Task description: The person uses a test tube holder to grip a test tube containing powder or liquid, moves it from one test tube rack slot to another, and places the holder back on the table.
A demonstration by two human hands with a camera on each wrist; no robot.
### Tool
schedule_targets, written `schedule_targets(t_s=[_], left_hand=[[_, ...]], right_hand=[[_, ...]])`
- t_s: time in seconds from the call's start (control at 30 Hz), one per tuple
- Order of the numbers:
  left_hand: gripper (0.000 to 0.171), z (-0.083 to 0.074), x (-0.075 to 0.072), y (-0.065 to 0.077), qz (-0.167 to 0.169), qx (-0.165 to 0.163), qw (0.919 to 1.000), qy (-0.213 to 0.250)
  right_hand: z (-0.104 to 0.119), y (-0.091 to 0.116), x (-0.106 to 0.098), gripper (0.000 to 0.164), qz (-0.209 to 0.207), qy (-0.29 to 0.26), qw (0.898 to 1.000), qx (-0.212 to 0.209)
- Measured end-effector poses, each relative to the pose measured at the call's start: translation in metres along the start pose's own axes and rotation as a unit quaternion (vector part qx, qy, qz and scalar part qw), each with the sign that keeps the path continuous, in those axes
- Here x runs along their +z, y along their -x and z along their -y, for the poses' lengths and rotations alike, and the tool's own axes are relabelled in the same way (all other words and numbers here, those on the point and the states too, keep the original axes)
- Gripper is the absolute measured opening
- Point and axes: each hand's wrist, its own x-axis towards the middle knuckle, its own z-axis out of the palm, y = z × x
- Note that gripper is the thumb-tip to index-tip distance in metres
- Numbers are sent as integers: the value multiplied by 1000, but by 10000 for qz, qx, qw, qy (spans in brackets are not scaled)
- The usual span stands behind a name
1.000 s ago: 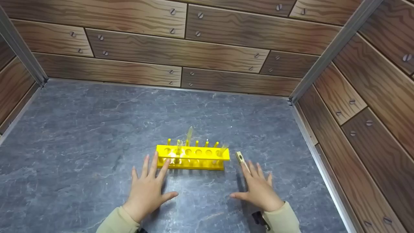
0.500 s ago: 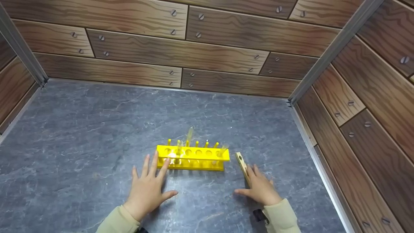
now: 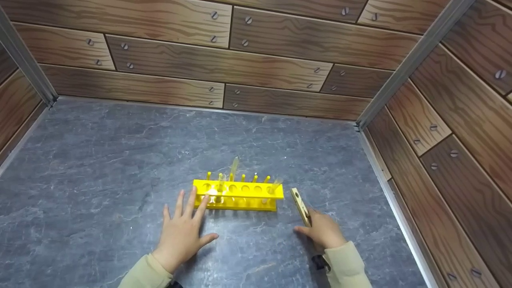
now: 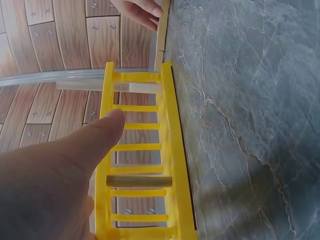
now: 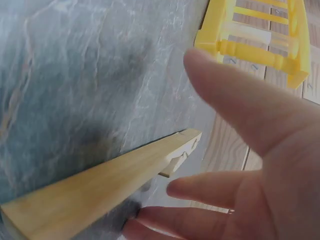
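Observation:
A yellow test tube rack (image 3: 240,194) stands upright on the grey surface. One clear test tube (image 3: 221,182) sits in a hole toward its left; another test tube (image 3: 276,185) leans in the right end hole. Behind, a test tube (image 3: 235,166) stands over a peg. My left hand (image 3: 178,240) is spread, with fingertips at the rack's left end; contact there is hard to judge. Right of the rack lies a wooden test tube clamp (image 3: 300,204). My right hand (image 3: 326,230) is beside the clamp; in the right wrist view its thumb and fingers stand apart around the clamp (image 5: 100,190).
Wood-patterned panels (image 3: 180,60) rise behind the grey marbled surface (image 3: 120,160). A similar side panel (image 3: 432,160) bounds the right, with a metal strip (image 3: 400,216) along its base.
My right hand has drawn back toward me and slightly right, and its fingers have bent in beside the clamp, uncovering more of it. The left hand and rack have stayed in place.

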Motion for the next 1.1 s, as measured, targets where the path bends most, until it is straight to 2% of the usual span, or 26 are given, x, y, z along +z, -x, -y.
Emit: schedule_targets(t_s=[0.1, 0.17, 0.33, 0.57, 0.7, 0.77, 0.83, 0.9, 1.0, 1.1], left_hand=[[94, 1, 1, 0, -100, 13, 9999, -70], [93, 1, 2, 1, -193, 14, 9997, -115], [91, 0, 4, 1, -481, 35, 9985, -264], [84, 3, 9, -2, -785, -25, 9965, -273], [71, 8, 12, -7, -1163, 14, 9932, -44], [62, 11, 12, -11, -1365, -49, 9902, 302], [54, 13, 11, -17, -1458, -224, 9852, 878], [47, 15, 9, -23, -1424, -526, 9762, 1548], [38, 19, 5, -32, -1181, -1100, 9550, 2487], [28, 25, 2, -41, -934, -1532, 9299, 3212]], right_hand=[[1, -2, 1, 43, -142, 93, 9998, 75], [4, -4, 2, 34, -162, 241, 9995, 138], [5, -8, 2, 32, -284, 574, 9978, 185], [3, -9, 0, 21, -445, 394, 9982, 42], [6, -11, 1, 20, -472, 374, 9982, 39], [7, -12, 2, 20, -477, 461, 9978, 76], [9, -13, 3, 21, -525, 658, 9964, 70], [10, -13, 3, 22, -566, 826, 9950, 46], [12, -14, 1, 23, -605, 980, 9933, -11], [12, -15, -1, 22, -583, 951, 9938, 22]])
